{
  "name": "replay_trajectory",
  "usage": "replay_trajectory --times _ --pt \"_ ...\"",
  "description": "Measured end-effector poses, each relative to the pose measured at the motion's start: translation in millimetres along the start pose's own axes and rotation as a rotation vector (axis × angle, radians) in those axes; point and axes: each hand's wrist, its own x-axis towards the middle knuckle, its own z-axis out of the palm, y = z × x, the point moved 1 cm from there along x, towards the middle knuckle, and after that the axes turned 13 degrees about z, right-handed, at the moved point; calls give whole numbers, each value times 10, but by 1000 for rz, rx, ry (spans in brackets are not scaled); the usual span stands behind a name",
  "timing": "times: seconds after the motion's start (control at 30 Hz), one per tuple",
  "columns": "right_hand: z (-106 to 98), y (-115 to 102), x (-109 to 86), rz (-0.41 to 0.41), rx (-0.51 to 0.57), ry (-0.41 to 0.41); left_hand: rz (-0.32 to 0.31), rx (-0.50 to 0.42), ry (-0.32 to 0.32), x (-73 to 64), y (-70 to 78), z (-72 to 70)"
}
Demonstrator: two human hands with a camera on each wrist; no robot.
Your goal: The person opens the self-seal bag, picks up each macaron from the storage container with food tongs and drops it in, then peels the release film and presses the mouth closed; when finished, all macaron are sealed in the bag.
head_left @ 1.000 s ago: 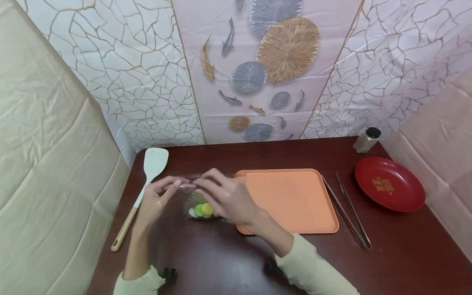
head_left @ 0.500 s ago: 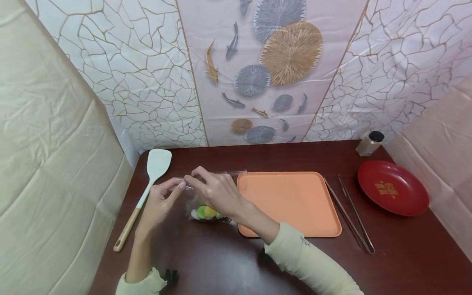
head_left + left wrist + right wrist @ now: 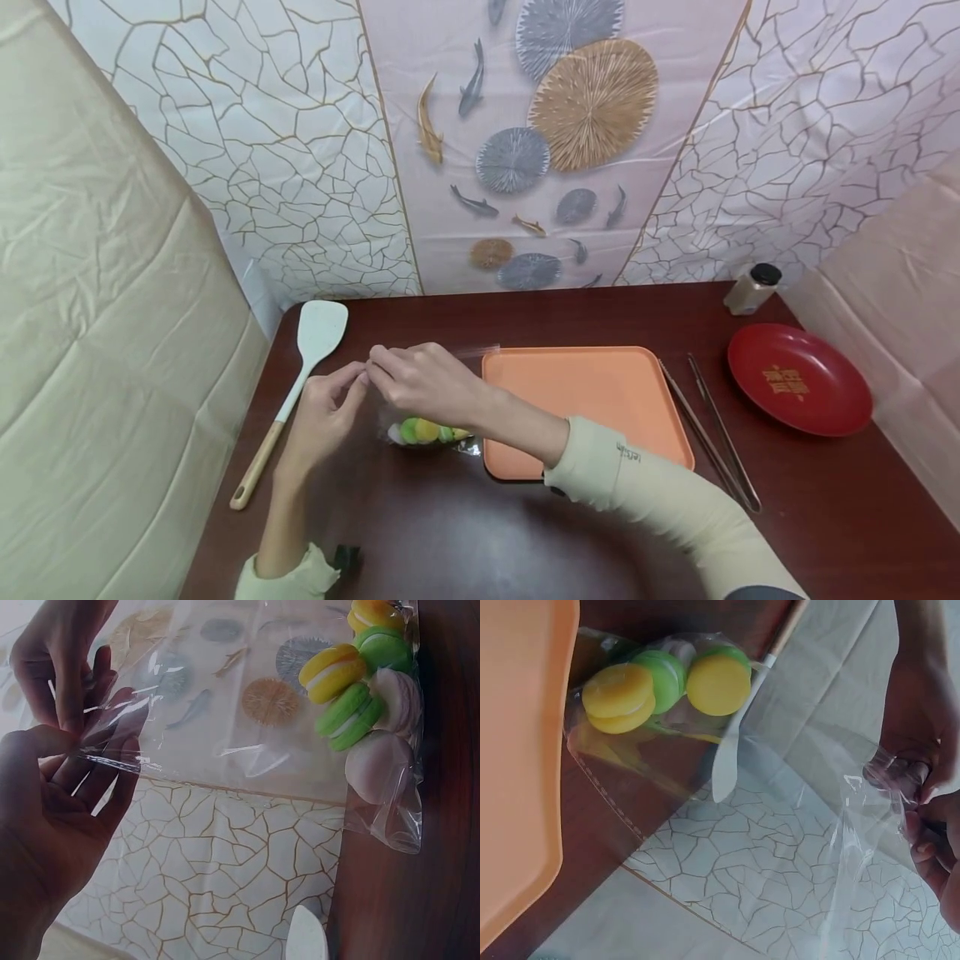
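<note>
Macarons in green, yellow and pale colours [image 3: 349, 716] lie at the bottom of a clear plastic bag [image 3: 225, 754]. In the head view these macarons [image 3: 426, 430] show just below my right hand, with most of the bag hidden or hard to see. My left hand [image 3: 322, 412] pinches one corner of the bag's upper edge between thumb and fingers. Close against it, my right hand [image 3: 431, 385] pinches the same edge, and the fingertips of both hands nearly meet. The right wrist view shows the film [image 3: 851, 817] gathered at both hands.
Right of the bag lies an orange tray [image 3: 592, 408], with metal tongs [image 3: 708, 433] beside it. Farther right are a red plate [image 3: 798, 379] and a black-lidded jar [image 3: 752, 290]. A white spatula with a wooden handle [image 3: 296, 392] lies at the left of the dark table [image 3: 442, 533].
My right hand has moved left along the bag's upper edge, up to my left hand, and its forearm lies flatter. My left hand has stayed nearly in place.
</note>
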Motion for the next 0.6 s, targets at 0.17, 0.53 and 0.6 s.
replay_trajectory --times 0.17,0.53,0.6 --pt "4 -14 4 -6 -5 -7 29 29 5 0 7 -10" --pt "38 7 -78 80 250 10 140 -24 64 8 -21 87" --pt "45 13 -77 106 310 15 148 -28 64 13 -19 93"
